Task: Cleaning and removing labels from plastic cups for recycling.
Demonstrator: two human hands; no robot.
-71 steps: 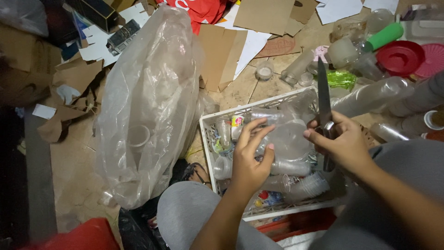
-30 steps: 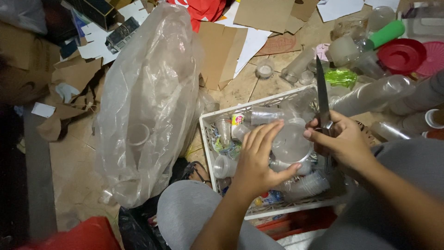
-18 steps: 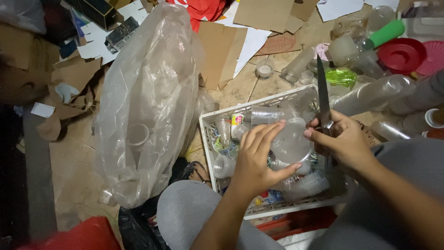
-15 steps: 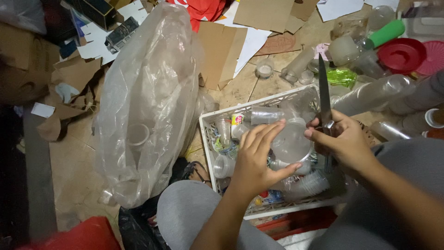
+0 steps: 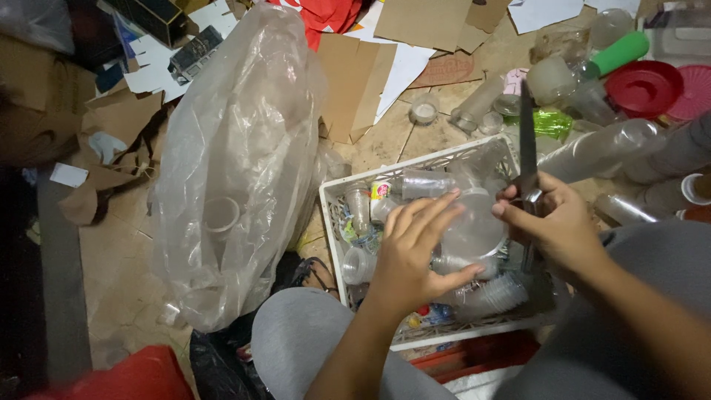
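Left hand: the left hand cups a clear round plastic cup from the side, fingers spread along its wall, over the crate.
Right hand: the right hand is clenched around the handle of a long dark-bladed knife, blade pointing to 12 o'clock, just beside the cup.
Progress: judged from how things lie, the white slatted plastic crate holds many loose clear cups and bottles, so much sorting seems left; the big clear plastic bag at 9 o'clock of the crate is bulging and partly filled.
Labels: a small cup with a pink and yellow wrapper lies at the crate's 11 o'clock corner; a crumpled green wrapper sits at 1 o'clock outside it.
Lids: a red round lid lies at 2 o'clock.
Cardboard: brown cardboard sheets lie at 12 o'clock.
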